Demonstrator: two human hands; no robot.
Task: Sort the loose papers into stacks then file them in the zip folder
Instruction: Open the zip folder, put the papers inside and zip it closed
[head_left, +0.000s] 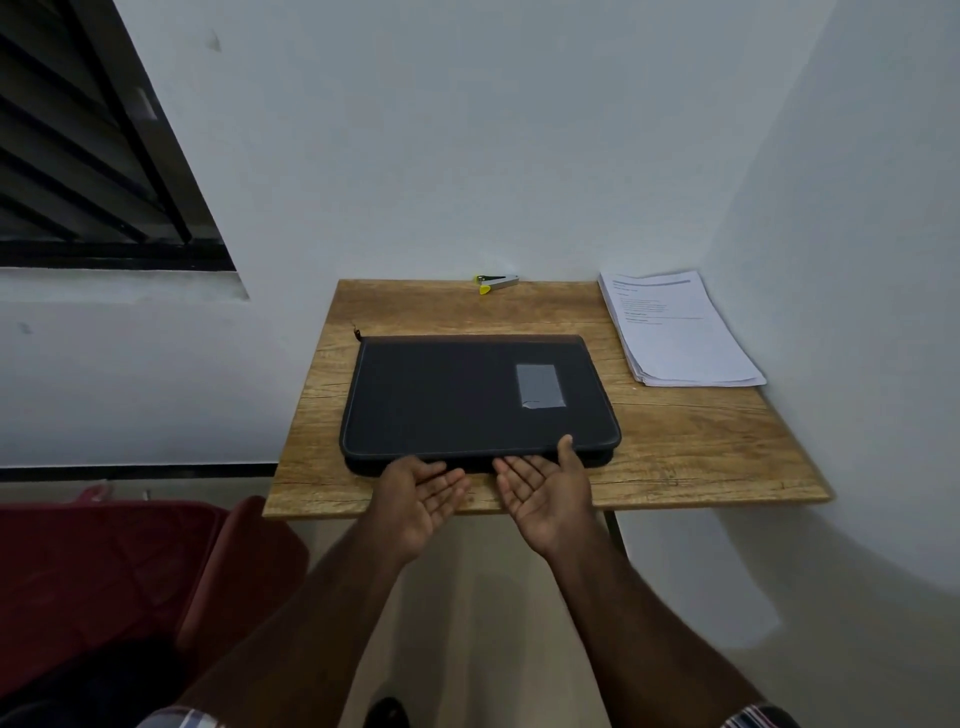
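Palms-up, the left hand (421, 493) and right hand (545, 488) met the near edge of the closed black fabric zip folder (478, 400) on the wooden table (701, 452), fingers straight and loosely spread; the stack of white printed papers (675, 332) lay far right; lifting evenly would probably keep the cover from twisting.

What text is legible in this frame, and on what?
Top sheet of the paper stack: printed lines under a dark header bar, too small and blurred to read.
Grey patch on the zip folder: no readable text.
Nothing else carries text.
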